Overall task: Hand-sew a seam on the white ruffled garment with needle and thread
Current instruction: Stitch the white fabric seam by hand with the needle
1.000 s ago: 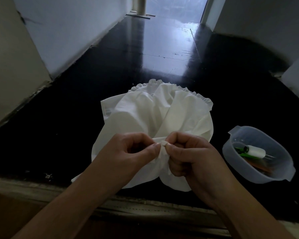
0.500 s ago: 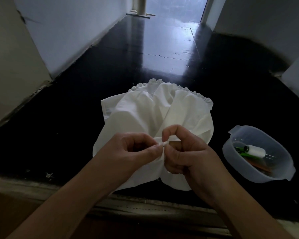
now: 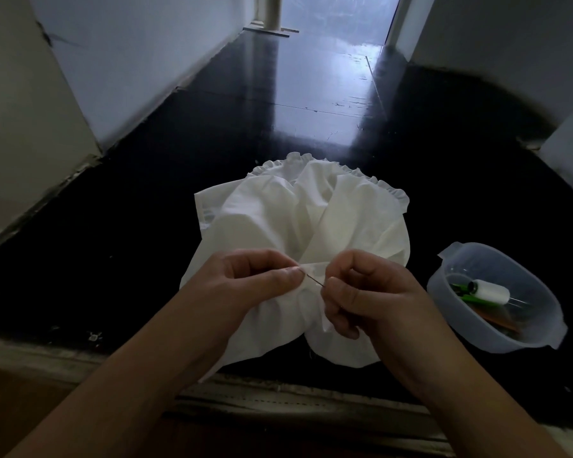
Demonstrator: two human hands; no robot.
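The white ruffled garment (image 3: pixel 311 223) lies bunched on the dark floor, its frilled edge at the far side. My left hand (image 3: pixel 252 285) pinches a fold of the cloth between thumb and forefinger. My right hand (image 3: pixel 361 292) pinches a thin dark needle (image 3: pixel 315 280), which sticks out of the fold between the two hands. No thread shows in this dim light.
A translucent plastic tub (image 3: pixel 540 335) stands on the floor to the right; it holds a white thread spool (image 3: pixel 492 291) and a green-handled tool (image 3: pixel 462 290). White walls flank a dark glossy floor (image 3: pixel 311 94). A worn step edge (image 3: pixel 278 391) runs below my wrists.
My hands have drawn slightly apart. The right hand's fingers now pinch the needle, which has come out of the fold and is visible between the hands.
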